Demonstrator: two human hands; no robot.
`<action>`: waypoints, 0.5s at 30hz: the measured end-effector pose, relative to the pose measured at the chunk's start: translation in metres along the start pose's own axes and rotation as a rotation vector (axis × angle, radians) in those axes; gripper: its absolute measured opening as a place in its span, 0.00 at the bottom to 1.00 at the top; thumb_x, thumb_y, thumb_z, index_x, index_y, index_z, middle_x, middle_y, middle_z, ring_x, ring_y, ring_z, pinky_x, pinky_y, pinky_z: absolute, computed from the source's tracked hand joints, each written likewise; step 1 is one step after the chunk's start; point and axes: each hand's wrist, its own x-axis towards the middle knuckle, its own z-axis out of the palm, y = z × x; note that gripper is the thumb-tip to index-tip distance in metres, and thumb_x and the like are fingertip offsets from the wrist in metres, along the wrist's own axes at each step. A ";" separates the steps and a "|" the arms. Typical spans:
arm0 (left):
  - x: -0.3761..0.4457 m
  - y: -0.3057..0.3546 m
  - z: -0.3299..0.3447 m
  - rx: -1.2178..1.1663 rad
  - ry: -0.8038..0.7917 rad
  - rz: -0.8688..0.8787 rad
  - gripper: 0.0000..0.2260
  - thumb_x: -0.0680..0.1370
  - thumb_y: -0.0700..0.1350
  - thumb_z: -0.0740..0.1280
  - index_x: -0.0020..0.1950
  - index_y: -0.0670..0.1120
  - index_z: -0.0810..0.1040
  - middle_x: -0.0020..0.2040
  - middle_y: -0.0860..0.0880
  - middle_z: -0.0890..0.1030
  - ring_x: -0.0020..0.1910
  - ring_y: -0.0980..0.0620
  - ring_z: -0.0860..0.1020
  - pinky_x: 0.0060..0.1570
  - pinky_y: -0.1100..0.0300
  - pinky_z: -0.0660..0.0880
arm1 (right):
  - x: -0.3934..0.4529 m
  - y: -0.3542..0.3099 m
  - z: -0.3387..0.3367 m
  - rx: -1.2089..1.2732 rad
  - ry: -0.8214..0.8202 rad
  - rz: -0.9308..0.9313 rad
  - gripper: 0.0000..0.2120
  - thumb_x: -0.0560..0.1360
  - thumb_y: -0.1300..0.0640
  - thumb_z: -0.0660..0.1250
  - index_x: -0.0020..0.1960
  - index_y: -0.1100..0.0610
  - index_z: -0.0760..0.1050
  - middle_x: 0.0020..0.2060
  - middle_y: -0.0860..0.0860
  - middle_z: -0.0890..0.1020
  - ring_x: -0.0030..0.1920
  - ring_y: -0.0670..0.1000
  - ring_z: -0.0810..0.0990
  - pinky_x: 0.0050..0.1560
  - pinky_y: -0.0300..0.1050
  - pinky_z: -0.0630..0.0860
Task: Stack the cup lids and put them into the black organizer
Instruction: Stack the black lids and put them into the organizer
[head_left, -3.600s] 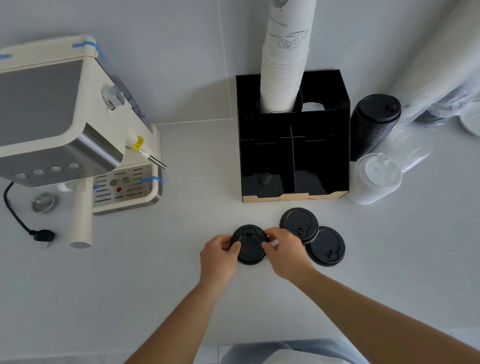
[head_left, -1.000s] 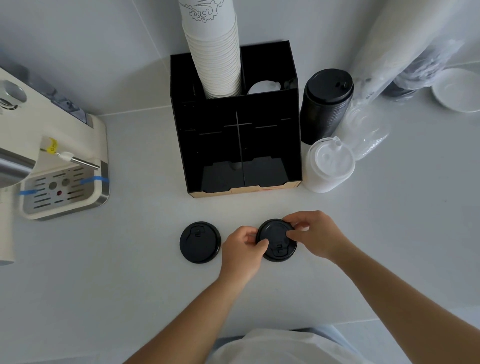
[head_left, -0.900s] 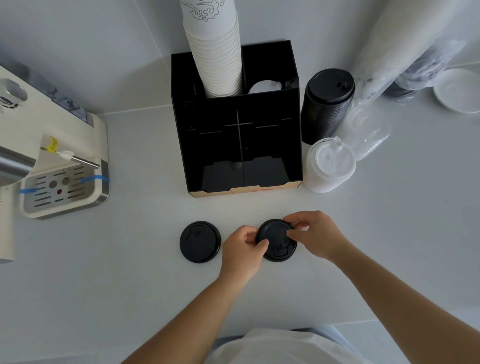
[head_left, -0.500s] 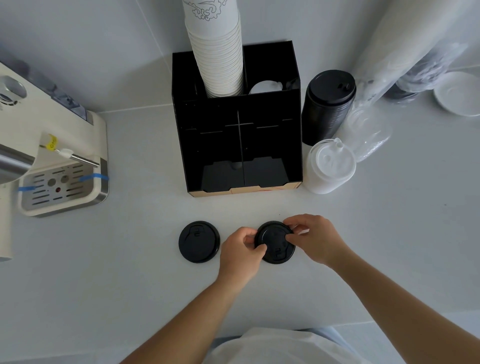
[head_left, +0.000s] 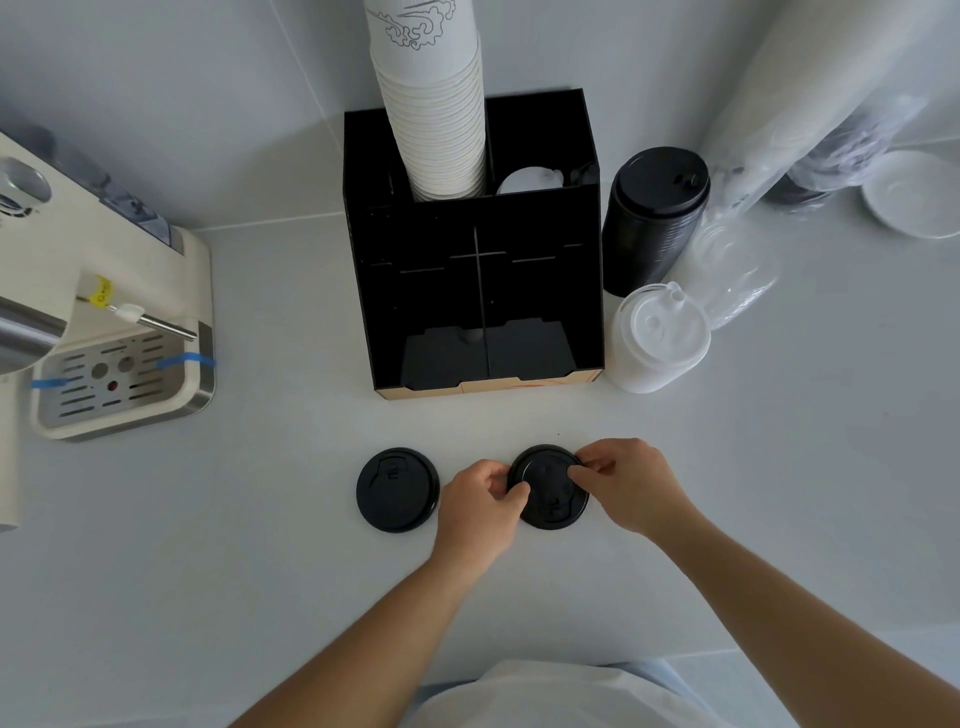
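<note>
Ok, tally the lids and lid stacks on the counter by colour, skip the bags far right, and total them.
Black: 3, namely the loose lid, the held lid pinched by the left hand and right hand, and the black stack
White: 1, the white stack
Clear: 1, the clear stack
Total: 5

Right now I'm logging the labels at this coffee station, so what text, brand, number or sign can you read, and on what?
Nothing here can be read with confidence.
Yellow tag on the coffee machine's steam wand: dark print, too small to read.
Stack of white paper cups: a line-drawn cloud pattern, no legible words.
Loose black lid and held black lid: embossed marks, not legible.
Black organizer: red marks on its cardboard base edge, unreadable.
</note>
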 end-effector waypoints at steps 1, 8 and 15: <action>0.001 0.001 0.000 0.004 -0.001 0.001 0.11 0.74 0.49 0.70 0.54 0.47 0.81 0.43 0.56 0.82 0.45 0.58 0.81 0.47 0.64 0.76 | 0.000 0.000 0.000 -0.003 0.003 0.002 0.08 0.74 0.54 0.68 0.44 0.56 0.84 0.39 0.53 0.85 0.44 0.54 0.81 0.46 0.49 0.80; 0.004 0.002 -0.001 0.006 0.001 -0.003 0.10 0.75 0.50 0.70 0.52 0.47 0.82 0.41 0.57 0.81 0.43 0.59 0.80 0.45 0.65 0.76 | 0.001 -0.001 0.003 -0.001 0.004 0.005 0.08 0.76 0.52 0.67 0.48 0.53 0.83 0.43 0.49 0.85 0.46 0.52 0.81 0.47 0.43 0.77; 0.007 0.003 -0.002 -0.014 0.003 0.001 0.10 0.75 0.50 0.69 0.51 0.46 0.82 0.40 0.56 0.81 0.42 0.59 0.80 0.42 0.67 0.75 | 0.001 0.000 0.004 -0.003 0.006 0.002 0.08 0.77 0.51 0.65 0.49 0.53 0.82 0.41 0.49 0.84 0.44 0.51 0.80 0.40 0.38 0.71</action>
